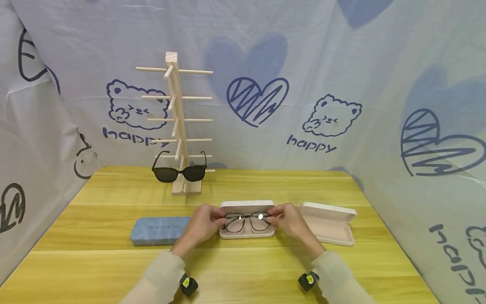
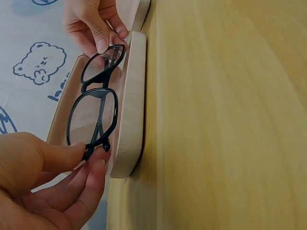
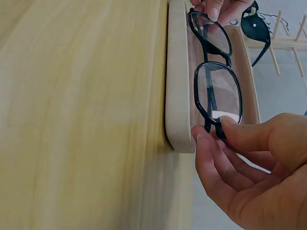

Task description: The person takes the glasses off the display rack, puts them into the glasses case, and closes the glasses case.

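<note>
A pair of dark-framed clear glasses (image 1: 247, 220) (image 2: 96, 110) (image 3: 217, 86) is held folded just over an open cream case (image 1: 247, 233) (image 2: 130, 105) (image 3: 176, 96). My left hand (image 1: 205, 223) (image 2: 53, 177) pinches the frame's left end between thumb and fingers. My right hand (image 1: 290, 220) (image 3: 249, 163) pinches the right end the same way. The case's lid (image 1: 247, 205) stands open behind the glasses.
A second cream case (image 1: 330, 221) lies open to the right, a blue case (image 1: 161, 231) lies shut to the left. Behind stands a wooden rack (image 1: 178, 126) with black sunglasses (image 1: 179, 172) on its lowest pegs. Printed cloth walls surround the yellow wooden table (image 1: 243, 270).
</note>
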Available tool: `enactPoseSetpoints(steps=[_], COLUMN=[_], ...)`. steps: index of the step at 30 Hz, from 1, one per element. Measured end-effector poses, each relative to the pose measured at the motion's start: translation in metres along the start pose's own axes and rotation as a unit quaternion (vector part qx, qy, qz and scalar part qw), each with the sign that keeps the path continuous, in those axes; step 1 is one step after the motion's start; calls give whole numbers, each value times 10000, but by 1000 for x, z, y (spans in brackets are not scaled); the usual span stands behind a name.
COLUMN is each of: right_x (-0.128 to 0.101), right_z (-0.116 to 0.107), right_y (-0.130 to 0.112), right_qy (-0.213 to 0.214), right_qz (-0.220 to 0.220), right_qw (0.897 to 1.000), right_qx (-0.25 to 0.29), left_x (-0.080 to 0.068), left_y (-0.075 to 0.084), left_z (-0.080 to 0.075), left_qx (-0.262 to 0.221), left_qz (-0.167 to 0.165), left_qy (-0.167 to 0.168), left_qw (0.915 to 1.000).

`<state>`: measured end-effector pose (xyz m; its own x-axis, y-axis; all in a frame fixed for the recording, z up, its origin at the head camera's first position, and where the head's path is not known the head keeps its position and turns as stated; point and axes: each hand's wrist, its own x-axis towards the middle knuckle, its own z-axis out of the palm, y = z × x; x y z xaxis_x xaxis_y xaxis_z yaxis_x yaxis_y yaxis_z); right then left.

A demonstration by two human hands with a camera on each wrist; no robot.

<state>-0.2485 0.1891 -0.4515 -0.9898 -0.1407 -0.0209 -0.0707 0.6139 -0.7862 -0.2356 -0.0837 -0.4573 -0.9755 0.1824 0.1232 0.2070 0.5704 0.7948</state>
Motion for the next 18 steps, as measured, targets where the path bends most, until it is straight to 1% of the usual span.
enactPoseSetpoints(steps=[8,14,18], right_x=[1,1,2], right_z=[3,4,4], right_y=[-1,0,1], right_qy=[33,60,50], right_qz=[-2,-95,-143], right_qw=[9994,9982,9980], right_qx=[-331,-581,-614], left_x=[0,0,1], left_y=[-2,-2,-2], left_z=[3,4,6], left_qx=[-82,33,60], left_qz=[-229,-239,-237], left_qy=[23,2,2], left_qw=[9997,9997,9997])
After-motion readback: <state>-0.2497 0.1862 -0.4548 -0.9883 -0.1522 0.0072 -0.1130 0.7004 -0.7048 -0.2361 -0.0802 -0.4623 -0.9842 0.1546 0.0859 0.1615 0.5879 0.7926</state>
